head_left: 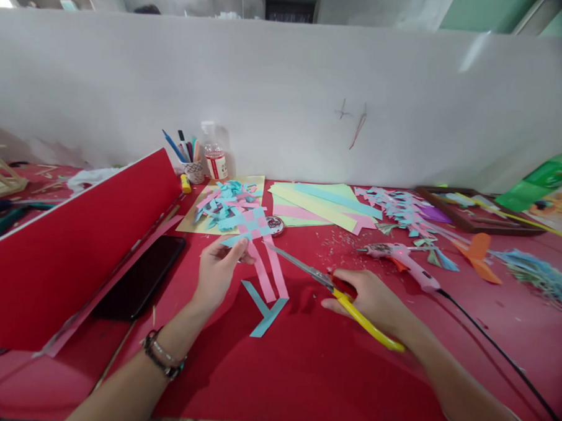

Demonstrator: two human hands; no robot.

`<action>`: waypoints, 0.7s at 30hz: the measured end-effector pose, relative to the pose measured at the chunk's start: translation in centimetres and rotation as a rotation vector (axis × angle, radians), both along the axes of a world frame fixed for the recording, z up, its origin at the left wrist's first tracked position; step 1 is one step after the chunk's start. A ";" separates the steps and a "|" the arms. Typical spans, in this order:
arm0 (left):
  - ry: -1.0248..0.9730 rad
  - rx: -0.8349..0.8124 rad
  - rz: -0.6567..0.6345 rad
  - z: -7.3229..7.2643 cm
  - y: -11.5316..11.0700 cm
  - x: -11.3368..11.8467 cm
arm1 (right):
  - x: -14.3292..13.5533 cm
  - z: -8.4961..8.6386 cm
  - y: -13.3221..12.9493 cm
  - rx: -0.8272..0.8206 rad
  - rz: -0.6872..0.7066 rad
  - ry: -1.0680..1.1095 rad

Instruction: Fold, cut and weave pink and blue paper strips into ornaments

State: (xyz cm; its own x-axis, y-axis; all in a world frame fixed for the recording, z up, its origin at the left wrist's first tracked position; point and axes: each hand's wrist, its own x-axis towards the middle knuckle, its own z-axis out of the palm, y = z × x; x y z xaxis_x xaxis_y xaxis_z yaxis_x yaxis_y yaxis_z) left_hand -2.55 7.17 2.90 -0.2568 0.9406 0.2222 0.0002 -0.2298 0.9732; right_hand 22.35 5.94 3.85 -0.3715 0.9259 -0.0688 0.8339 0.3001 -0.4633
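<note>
My left hand (223,264) pinches a woven piece of pink and blue paper strips (254,223) near the middle of the table. Two long pink tails (274,272) hang from it towards me. In my right hand (368,298) are scissors (367,323) with one yellow and one red handle; their blades point left, with the tips beside the pink tails. Whether the blades touch the paper cannot be made out. Two cut blue strips (269,318) lie on the red table just below the tails.
A pink glue gun (411,266) with a black cord lies at the right. Behind are a paper scrap pile (225,202), coloured sheets (318,203), a bottle (214,155) and a pen cup (193,170). A red board (88,245) and phone (142,279) are left.
</note>
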 end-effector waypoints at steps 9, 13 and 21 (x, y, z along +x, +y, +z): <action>-0.043 0.006 -0.029 -0.2 0.1 -0.1 | 0.1 0.1 0.0 -0.011 -0.026 0.040; -0.085 -0.008 -0.035 -0.4 0.3 -0.1 | 0.3 -0.3 0.2 -0.025 -0.036 0.006; -0.080 -0.028 -0.043 -0.3 0.7 -0.7 | 0.7 -0.5 0.8 0.052 -0.052 -0.090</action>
State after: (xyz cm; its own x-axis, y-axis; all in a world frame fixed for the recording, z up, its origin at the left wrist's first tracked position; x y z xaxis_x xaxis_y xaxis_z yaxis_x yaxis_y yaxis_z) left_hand -3.22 7.89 2.60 -0.2315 0.9567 0.1765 -0.0872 -0.2011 0.9757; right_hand 23.06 6.76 3.32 -0.3172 0.9470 -0.0508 0.8864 0.2771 -0.3708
